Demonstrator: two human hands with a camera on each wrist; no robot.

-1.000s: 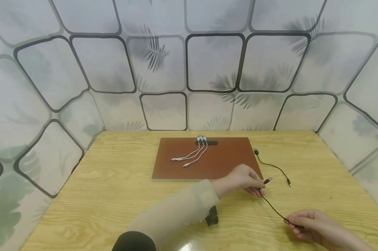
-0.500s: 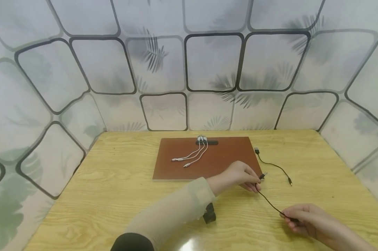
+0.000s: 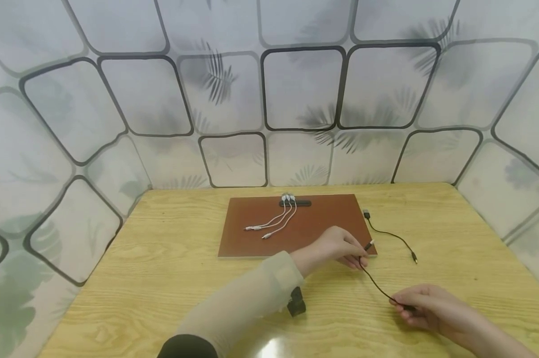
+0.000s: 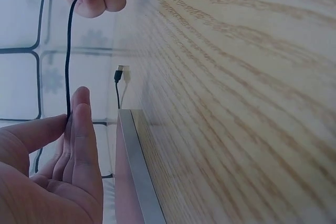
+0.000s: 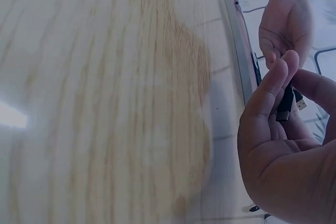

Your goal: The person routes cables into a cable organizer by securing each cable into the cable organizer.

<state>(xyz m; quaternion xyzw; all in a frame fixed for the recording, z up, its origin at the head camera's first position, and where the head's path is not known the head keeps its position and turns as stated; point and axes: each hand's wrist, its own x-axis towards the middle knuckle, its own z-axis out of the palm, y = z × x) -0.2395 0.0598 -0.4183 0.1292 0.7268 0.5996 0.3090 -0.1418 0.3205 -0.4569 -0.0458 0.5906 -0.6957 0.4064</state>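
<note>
A short black cable (image 3: 371,281) runs in a slack curve between the two hands. My left hand (image 3: 336,248) pinches it close to one end, and a black plug with a light tip (image 3: 369,245) sticks out past the fingers, over the board's right front corner. My right hand (image 3: 430,308), lower and nearer, pinches the cable by its other end; the black plug (image 5: 284,109) there shows inside the fingers in the right wrist view. In the left wrist view, thumb and fingertips of the left hand meet on the cable (image 4: 67,66), its other fingers nearly straight.
A brown board (image 3: 251,243) lies on the wooden table (image 3: 162,278). Several white cables (image 3: 280,219) fan from a black strip (image 3: 303,203) at its back edge. Another black USB cable (image 3: 392,234) lies right of it. A small black object (image 3: 296,302) shows below the left sleeve.
Both hands have drifted left and slightly away from me, carrying the black cable along. Its left-hand plug now overlaps the board's corner. The other cables have stayed put.
</note>
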